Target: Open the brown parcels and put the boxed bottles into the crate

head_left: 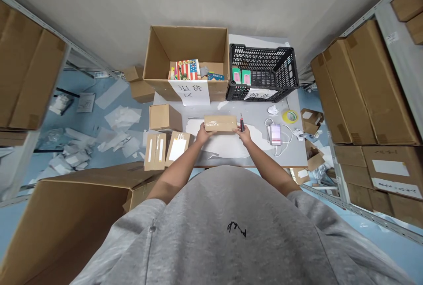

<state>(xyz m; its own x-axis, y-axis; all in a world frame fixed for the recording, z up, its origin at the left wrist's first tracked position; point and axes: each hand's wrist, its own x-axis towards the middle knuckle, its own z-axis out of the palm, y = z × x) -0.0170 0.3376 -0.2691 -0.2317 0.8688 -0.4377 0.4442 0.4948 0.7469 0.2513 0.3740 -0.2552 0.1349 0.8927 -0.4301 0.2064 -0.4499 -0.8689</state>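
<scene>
A small cardboard box (220, 123) with shiny clear tape across it is between my hands, over a torn white sheet (228, 147) on the table. My left hand (202, 135) grips the box's left end, thumb along its near side. At the right end, my right hand (244, 136) touches the box with its thumb and fingers. That same hand holds a slim red-and-black tool (242, 125), like a screwdriver, with its thin tip pointing away from me. Whether the tip is a blade or a shaft is too small to tell.
Several closed cartons (165, 117) stand left on the grey table (291, 157). Behind are a large open carton (188, 38) with books and a black crate (264, 73) with green packs. A phone (275, 134) with a white cable and yellow tape roll (290, 116) lie right.
</scene>
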